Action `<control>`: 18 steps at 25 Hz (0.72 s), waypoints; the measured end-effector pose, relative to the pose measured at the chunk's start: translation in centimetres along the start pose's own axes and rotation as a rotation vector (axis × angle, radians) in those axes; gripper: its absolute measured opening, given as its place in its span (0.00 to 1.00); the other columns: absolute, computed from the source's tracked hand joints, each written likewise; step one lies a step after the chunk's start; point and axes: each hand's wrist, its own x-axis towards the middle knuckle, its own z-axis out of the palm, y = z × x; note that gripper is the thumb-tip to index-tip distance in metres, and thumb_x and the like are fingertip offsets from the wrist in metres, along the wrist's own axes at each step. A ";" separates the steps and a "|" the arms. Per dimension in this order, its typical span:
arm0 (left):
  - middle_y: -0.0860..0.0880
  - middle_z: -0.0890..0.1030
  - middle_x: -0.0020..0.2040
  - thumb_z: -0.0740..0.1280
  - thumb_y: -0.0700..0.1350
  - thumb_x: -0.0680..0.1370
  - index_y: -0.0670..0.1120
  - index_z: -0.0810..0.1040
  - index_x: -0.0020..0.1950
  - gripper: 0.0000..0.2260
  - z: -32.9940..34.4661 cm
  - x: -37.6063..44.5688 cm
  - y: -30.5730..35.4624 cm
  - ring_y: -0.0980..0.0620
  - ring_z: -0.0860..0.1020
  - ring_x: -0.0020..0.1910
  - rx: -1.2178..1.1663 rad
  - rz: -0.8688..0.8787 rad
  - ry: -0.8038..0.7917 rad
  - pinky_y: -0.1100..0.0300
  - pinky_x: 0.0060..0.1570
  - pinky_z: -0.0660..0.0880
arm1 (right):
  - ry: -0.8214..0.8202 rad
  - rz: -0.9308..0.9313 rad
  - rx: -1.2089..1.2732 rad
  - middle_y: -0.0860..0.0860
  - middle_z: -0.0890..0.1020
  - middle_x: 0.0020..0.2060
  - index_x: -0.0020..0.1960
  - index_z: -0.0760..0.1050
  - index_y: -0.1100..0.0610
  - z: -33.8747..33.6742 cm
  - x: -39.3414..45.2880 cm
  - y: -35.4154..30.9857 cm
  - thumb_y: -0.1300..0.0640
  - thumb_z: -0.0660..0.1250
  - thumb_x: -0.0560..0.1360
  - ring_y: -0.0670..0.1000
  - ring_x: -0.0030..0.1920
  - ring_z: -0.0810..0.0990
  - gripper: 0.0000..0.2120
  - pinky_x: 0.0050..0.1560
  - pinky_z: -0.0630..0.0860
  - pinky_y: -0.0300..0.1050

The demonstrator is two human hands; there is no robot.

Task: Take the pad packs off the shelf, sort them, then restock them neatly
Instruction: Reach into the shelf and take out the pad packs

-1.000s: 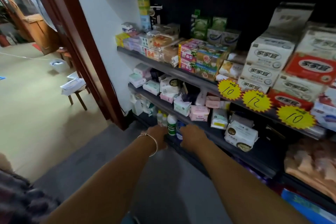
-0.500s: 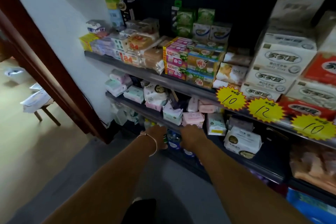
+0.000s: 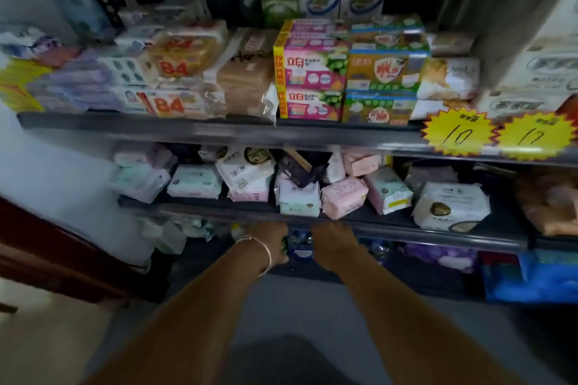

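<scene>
A: Pad packs [image 3: 300, 201] fill the middle shelf [image 3: 344, 225], a jumble of soft plastic-wrapped bundles in white, mint and pink, some lying flat, some tipped against each other.

B: Which is the largest?

A: The white pack with the dark round emblem [image 3: 450, 206] at the right end, lying flat. Left of it a white pack with a yellow label [image 3: 389, 191] leans tilted, then a pink pack [image 3: 344, 197], then a white-and-mint one at the shelf's front edge. A white pack further left [image 3: 244, 170] shows "16".

B: And the shelf above?

A: The top shelf [image 3: 219, 130] carries boxes: pink ones printed with Chinese characters [image 3: 312, 72], orange-and-green ones [image 3: 384, 72] beside them, and clear-wrapped bundles marked "84" [image 3: 170, 67] to the left. Two yellow starburst tags hang on its front rail, handwritten "10" [image 3: 458, 134] and what looks like "12" [image 3: 536, 136].

B: The room?

A: Dark metal shelving against a white wall [image 3: 62, 172], grey floor [image 3: 281, 306] below.

B: The hands?

A: Both reach just under the middle shelf's front lip. The left hand [image 3: 272, 241], with a thin bangle [image 3: 262, 251] at the wrist, and the right hand [image 3: 334, 244] have their fingers hidden; I cannot tell whether they grip anything.
</scene>
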 end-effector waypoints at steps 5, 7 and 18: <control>0.42 0.69 0.68 0.69 0.46 0.75 0.42 0.66 0.70 0.26 7.5 6.4 -2.7 0.43 0.70 0.66 0.026 0.075 -0.125 0.56 0.64 0.68 | -0.051 0.049 -0.039 0.58 0.69 0.67 0.69 0.66 0.59 7.4 5.2 0.2 0.60 0.64 0.76 0.61 0.67 0.68 0.22 0.65 0.67 0.55; 0.42 0.71 0.66 0.69 0.44 0.75 0.42 0.68 0.68 0.23 11.5 9.7 -2.8 0.44 0.72 0.64 0.046 0.090 -0.125 0.56 0.61 0.68 | -0.073 0.061 -0.090 0.58 0.68 0.68 0.70 0.66 0.59 11.6 8.2 1.4 0.59 0.65 0.76 0.61 0.69 0.65 0.23 0.67 0.65 0.57; 0.42 0.71 0.68 0.70 0.44 0.75 0.41 0.67 0.70 0.25 28.2 24.9 -5.6 0.45 0.71 0.65 0.185 0.126 -0.146 0.57 0.62 0.69 | -0.095 0.000 -0.066 0.58 0.73 0.63 0.66 0.69 0.61 29.3 21.9 7.3 0.60 0.63 0.77 0.58 0.62 0.74 0.18 0.59 0.72 0.51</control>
